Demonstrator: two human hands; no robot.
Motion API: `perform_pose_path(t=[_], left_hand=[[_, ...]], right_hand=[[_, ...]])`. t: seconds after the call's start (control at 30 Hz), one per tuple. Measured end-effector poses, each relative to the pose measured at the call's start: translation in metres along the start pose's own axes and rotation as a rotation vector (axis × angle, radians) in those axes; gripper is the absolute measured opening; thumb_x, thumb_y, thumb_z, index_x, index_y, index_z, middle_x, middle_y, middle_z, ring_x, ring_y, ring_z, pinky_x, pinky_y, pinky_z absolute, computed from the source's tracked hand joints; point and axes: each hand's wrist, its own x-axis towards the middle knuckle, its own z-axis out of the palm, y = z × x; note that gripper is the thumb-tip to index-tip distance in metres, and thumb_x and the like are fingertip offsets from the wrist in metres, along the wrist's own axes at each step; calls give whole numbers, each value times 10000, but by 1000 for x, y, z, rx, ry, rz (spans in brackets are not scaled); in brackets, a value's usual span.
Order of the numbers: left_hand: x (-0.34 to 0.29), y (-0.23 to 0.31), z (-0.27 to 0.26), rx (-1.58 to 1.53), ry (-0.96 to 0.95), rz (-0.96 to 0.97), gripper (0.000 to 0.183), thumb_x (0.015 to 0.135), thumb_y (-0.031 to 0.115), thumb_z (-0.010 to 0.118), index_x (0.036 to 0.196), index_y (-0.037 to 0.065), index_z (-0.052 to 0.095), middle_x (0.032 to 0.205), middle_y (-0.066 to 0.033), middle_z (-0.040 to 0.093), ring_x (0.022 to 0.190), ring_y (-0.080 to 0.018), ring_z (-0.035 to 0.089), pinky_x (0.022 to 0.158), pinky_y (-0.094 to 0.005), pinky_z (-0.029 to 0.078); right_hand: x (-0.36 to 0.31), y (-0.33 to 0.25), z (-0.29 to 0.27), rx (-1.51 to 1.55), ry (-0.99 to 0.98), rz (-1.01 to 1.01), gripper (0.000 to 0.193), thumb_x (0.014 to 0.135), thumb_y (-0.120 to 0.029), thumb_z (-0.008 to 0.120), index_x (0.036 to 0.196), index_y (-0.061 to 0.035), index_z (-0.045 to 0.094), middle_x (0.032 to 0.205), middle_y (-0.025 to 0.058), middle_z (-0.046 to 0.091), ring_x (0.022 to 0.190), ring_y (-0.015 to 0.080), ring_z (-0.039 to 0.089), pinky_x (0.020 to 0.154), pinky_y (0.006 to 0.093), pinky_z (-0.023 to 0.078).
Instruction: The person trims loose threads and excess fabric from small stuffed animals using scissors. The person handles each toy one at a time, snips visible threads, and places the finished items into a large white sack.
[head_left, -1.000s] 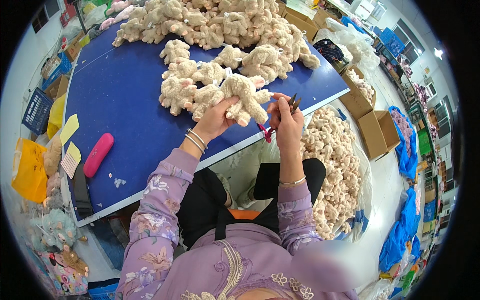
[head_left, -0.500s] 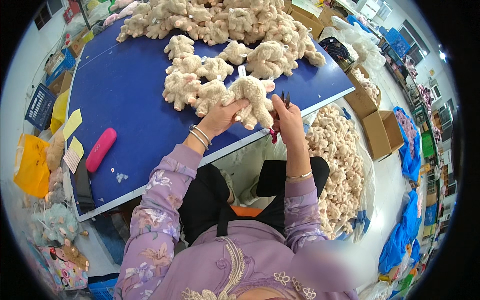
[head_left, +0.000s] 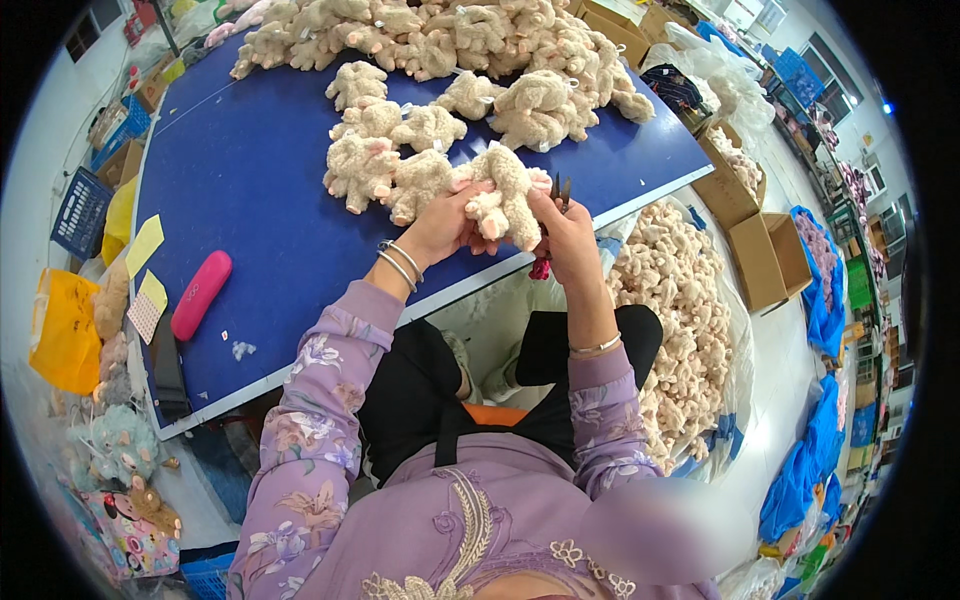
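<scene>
My left hand [head_left: 443, 230] is closed round a cream, curly-furred plush toy [head_left: 508, 190] with pink ears and foot pads, above the near edge of the blue table [head_left: 290, 290]. In my right hand [head_left: 574, 240] is a small pair of scissors [head_left: 562, 190]. Their dark, pointed blades stick up past my fingers, and a red-pink piece hangs below the hand. My right fingertips meet the toy's right side. Just beyond, several like plush toys [head_left: 360, 170] lie on the table, some with white tags. Part of the scissors' handles is hidden by my hand.
A large heap of plush toys [head_left: 430, 40] covers the table's far side. A pink case [head_left: 202, 295] and yellow paper [head_left: 146, 248] lie at the left. Beside my right arm stands a big bag of small plush pieces [head_left: 675, 340], with open cardboard boxes [head_left: 768, 262] beyond.
The plush toy has been turned in my hands and its white tag no longer stands up on top. My right hand has shifted slightly left, closer against the toy, still with the scissors.
</scene>
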Motion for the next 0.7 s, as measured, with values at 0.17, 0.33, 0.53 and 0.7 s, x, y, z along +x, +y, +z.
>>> perform_pose_path(t=[0.17,0.33,0.53,0.7], left_hand=[[0,3,1,62,-6,-57,434,1012,422,338,1103,66,569,792,-149,672,554,-208,630,432,-262,444],[-8,21,3,44,58,148,548,1010,502,280,1114,47,567,859,-158,690,609,-184,644,496,-232,459],[-17,57,-29,426,662,721,285,931,279,608,1065,29,590,941,-122,686,772,-168,656,660,-234,512],[-15,35,-49,1363,762,585,541,751,355,738,1139,4,600,1085,-194,646,1008,-340,595,923,-407,467]], right_hand=[[-1,2,2,59,22,-15,248,935,-294,611,901,-49,630,656,-39,553,467,28,418,405,197,269],[5,-13,-8,186,256,-289,281,936,-295,607,964,-16,618,693,-7,605,466,42,429,414,213,309],[-29,-92,-78,650,4,-749,373,984,-335,458,1117,-15,594,893,75,672,414,51,273,403,224,243],[-9,-29,-48,200,188,-223,233,942,-210,569,1066,-15,600,834,92,669,422,32,328,382,207,256]])
